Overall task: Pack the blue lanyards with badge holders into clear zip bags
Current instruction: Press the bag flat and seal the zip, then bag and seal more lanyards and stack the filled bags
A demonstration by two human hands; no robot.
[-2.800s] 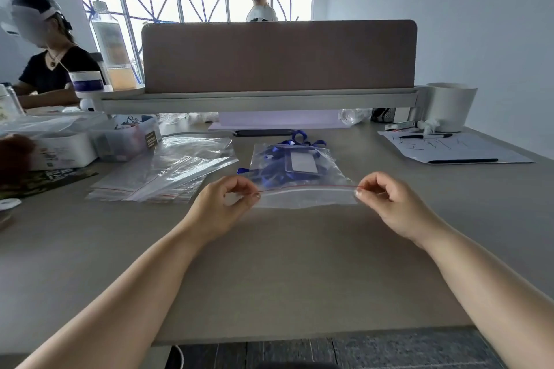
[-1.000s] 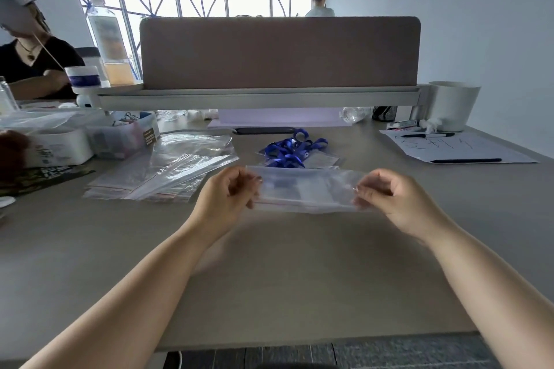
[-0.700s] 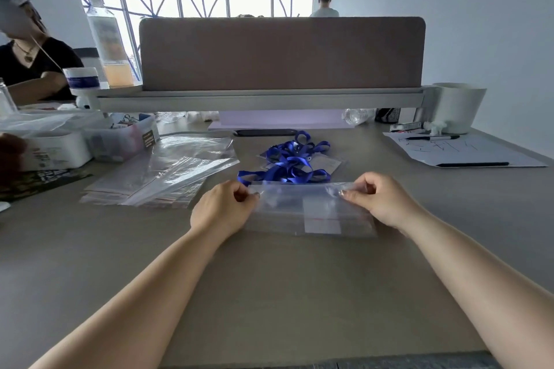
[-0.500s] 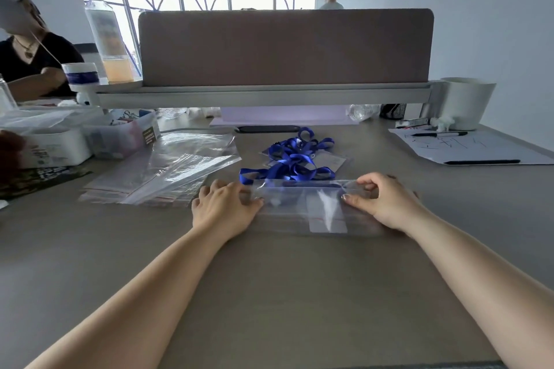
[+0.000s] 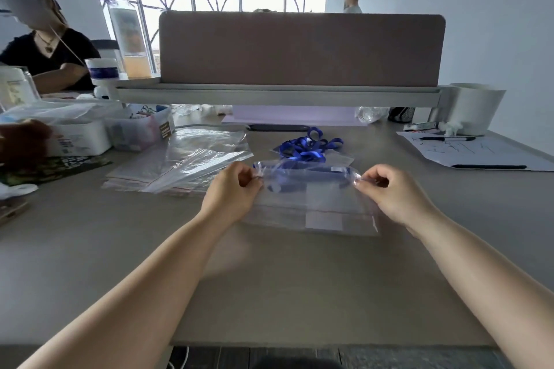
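Zip bag (image 5: 311, 207) far edge now raised off desk (image 5: 269, 278); fingers of left hand (image 5: 230, 189) and right hand (image 5: 392, 192) pinch its corners

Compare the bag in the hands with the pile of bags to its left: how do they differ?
The held bag is pinched at its top corners by the left hand and right hand; the pile of bags lies untouched on the desk. The held bag has a blue lanyard and a white card inside; the pile looks empty. Both are clear plastic.
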